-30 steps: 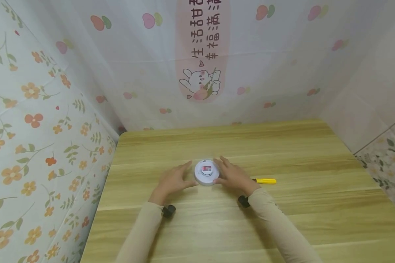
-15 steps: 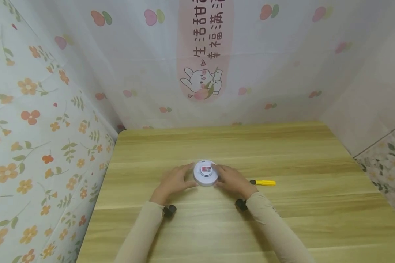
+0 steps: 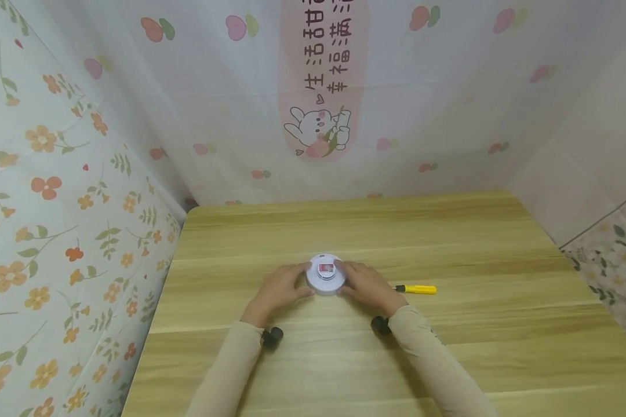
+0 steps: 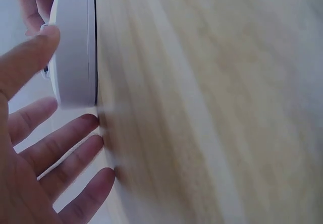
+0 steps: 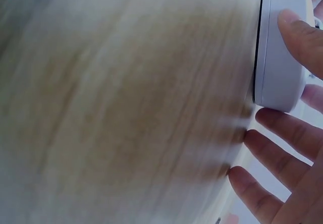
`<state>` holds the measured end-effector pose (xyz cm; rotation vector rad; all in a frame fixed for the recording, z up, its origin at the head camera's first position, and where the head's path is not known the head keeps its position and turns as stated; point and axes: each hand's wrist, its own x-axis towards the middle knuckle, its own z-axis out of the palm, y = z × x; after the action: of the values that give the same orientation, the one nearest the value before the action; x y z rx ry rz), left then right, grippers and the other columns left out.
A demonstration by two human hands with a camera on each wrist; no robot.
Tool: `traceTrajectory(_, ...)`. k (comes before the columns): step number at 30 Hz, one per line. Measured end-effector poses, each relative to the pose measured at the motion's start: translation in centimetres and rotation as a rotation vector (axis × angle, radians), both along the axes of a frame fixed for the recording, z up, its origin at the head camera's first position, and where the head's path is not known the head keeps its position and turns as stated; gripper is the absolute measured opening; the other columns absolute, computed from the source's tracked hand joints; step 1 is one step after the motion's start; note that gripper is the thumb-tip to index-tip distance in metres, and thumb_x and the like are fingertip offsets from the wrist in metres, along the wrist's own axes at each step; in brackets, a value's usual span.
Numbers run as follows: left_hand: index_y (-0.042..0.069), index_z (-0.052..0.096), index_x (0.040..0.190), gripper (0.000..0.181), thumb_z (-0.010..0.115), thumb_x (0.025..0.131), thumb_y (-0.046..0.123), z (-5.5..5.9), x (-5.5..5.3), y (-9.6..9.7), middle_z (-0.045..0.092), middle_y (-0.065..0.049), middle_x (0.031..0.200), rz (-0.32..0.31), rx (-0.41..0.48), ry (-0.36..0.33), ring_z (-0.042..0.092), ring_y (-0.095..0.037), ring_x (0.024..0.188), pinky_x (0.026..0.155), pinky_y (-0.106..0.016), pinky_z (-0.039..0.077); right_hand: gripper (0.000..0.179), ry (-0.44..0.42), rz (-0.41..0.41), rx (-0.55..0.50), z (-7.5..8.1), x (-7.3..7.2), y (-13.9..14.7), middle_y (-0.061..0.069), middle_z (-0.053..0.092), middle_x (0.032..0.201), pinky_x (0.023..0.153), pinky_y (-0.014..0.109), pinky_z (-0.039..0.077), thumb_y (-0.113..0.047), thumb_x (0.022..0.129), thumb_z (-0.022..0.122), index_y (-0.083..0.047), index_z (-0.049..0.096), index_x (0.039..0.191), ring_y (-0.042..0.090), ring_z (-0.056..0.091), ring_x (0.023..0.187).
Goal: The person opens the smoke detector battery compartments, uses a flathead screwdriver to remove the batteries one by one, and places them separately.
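Note:
A round white smoke detector [image 3: 324, 285] with a red label on its raised centre lies flat on the wooden table. My left hand [image 3: 277, 289] holds its left rim, thumb on the near side and index finger farther round. On the opposite rim my right hand [image 3: 369, 286] has thumb and index finger spread about the edge. In the left wrist view, the thumb overlaps the side wall of the detector [image 4: 73, 52] while the other fingers fan out near the tabletop. The right wrist view shows the right thumb against the detector [image 5: 282, 62], with the lower fingertips at the table.
Just right of my right hand lies a screwdriver with a yellow handle [image 3: 420, 289], its tip partly hidden by that hand. The wooden table [image 3: 313, 370] ends at a printed curtain [image 3: 229, 104] behind, and a flowered curtain [image 3: 62, 231] hangs along the left.
Both hands have closed in on the detector's rim, the right fingers shifting slightly nearer themselves. More of the screwdriver's shaft shows now. The detector has stayed in nearly the same place.

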<state>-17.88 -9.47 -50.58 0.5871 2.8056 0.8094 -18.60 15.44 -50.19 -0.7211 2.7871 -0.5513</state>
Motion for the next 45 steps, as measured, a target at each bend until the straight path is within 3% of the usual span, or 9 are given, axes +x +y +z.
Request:
traceTrajectory(10,0.016,0.048,0.142,0.069,0.073,0.083,0.041,0.2,0.1,0.2,0.063,-0.011,0.129,-0.014,-0.027,-0.018,0.059,-0.032,0.116,0.098,-0.054,0.047,0.07,0.035,-0.006,-0.015,-0.1,0.1,0.0,0.016,0.051,0.143,0.108,0.054,0.039,-0.036,0.089,0.068,-0.01,0.038,0.147,0.035,0.05,0.13)
traceTrajectory(16,0.015,0.048,0.142,0.067,0.072,0.085,0.038,0.3,0.2,0.4,0.063,-0.012,0.129,-0.016,-0.031,-0.023,0.06,-0.032,0.117,0.101,-0.05,0.046,0.071,0.043,-0.009,-0.022,-0.2,0.1,0.0,0.015,0.052,0.142,0.109,0.052,0.039,-0.036,0.088,0.068,-0.009,0.039,0.147,0.034,0.051,0.13)
traceTrajectory(32,0.012,0.053,0.137,0.058,0.07,0.086,0.036,0.7,0.4,1.1,0.069,-0.013,0.118,-0.014,-0.014,0.023,0.066,-0.028,0.102,0.093,-0.045,0.052,0.065,0.039,-0.053,-0.039,-0.2,0.4,0.2,0.012,0.052,0.143,0.11,0.051,0.037,-0.039,0.088,0.068,-0.013,0.045,0.143,0.032,0.05,0.131)
traceTrajectory(37,0.015,0.056,0.133,0.056,0.074,0.083,0.033,0.9,0.5,1.0,0.071,-0.012,0.11,0.003,0.009,0.009,0.066,-0.024,0.091,0.086,-0.043,0.053,0.064,0.022,-0.064,-0.073,0.1,0.5,0.3,0.011,0.053,0.143,0.111,0.048,0.038,-0.041,0.088,0.066,-0.012,0.047,0.142,0.031,0.05,0.131)
traceTrajectory(45,0.015,0.054,0.122,0.053,0.078,0.078,0.03,1.2,0.6,1.0,0.066,-0.004,0.087,0.031,0.032,0.0,0.053,-0.014,0.07,0.068,-0.031,0.048,0.061,-0.003,-0.096,-0.141,0.6,0.5,0.1,0.01,0.054,0.142,0.109,0.047,0.041,-0.039,0.089,0.067,-0.011,0.049,0.14,0.03,0.052,0.129)
